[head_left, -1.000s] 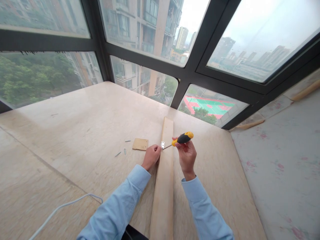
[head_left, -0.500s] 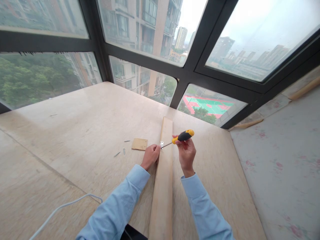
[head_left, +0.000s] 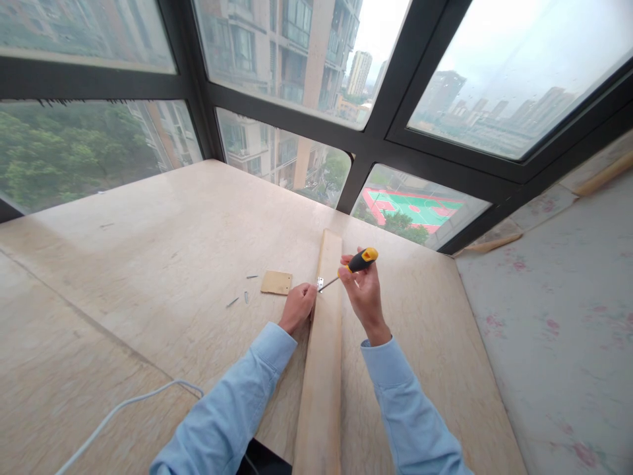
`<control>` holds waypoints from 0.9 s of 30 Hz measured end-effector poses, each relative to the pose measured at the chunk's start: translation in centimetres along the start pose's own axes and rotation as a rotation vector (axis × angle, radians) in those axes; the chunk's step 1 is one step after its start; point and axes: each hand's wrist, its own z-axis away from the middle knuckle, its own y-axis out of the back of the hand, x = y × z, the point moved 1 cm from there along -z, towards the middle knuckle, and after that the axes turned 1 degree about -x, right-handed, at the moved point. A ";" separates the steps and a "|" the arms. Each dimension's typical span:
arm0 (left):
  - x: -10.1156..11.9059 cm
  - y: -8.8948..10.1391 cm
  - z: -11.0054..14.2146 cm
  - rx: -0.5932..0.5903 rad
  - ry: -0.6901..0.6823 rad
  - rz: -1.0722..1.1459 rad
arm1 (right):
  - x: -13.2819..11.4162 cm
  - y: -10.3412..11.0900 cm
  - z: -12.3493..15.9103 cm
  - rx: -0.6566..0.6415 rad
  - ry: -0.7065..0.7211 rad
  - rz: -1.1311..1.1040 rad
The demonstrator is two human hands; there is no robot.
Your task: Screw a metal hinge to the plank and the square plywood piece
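A long wooden plank (head_left: 322, 369) lies lengthwise in front of me. On its left edge sits a small silver metal hinge (head_left: 320, 283). My left hand (head_left: 298, 307) is closed against the plank's left side, its fingertips beside the hinge; what they pinch is hidden. In my right hand (head_left: 364, 297) is a screwdriver (head_left: 362, 260) with a yellow and black handle, held at a slant by the fingers. Its shaft runs down to the left, and the tip meets the hinge's lower part. Left of my left hand lies a small thin wooden piece (head_left: 276, 282) with small holes.
Several screws (head_left: 246, 297) lie loose left of the small wooden piece. A white cable (head_left: 123, 404) curves across the marble-look surface (head_left: 163, 264) at lower left. Dark-framed windows (head_left: 291, 125) border the far side, and a flower-patterned wall (head_left: 558, 330) stands at right.
The screwdriver's handle has shifted slightly left and up, and my right hand's fingers have changed position around it. My left hand stays at the hinge.
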 end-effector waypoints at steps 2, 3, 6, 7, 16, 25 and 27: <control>0.0 0.0 0.0 -0.004 0.004 0.008 | -0.4 0.0 0.0 0.063 -0.014 0.100; 0.0 0.0 0.0 -0.005 0.006 0.010 | -0.6 0.0 -0.1 0.098 -0.022 0.128; -0.1 0.0 0.0 -0.005 0.012 0.014 | -1.1 -0.1 -0.2 0.139 -0.056 0.066; -0.1 0.0 0.0 -0.006 0.012 0.014 | -1.2 -0.2 -0.2 0.119 -0.070 0.003; -0.1 0.0 0.2 -0.020 0.006 0.036 | -0.8 -0.6 -0.3 0.042 0.022 0.078; 0.0 0.0 0.1 -0.019 0.021 0.043 | -0.7 -0.9 -0.4 -0.106 -0.004 -0.176; 0.0 0.0 0.1 -0.015 0.026 0.043 | -0.7 -0.9 -0.5 -0.117 0.043 -0.086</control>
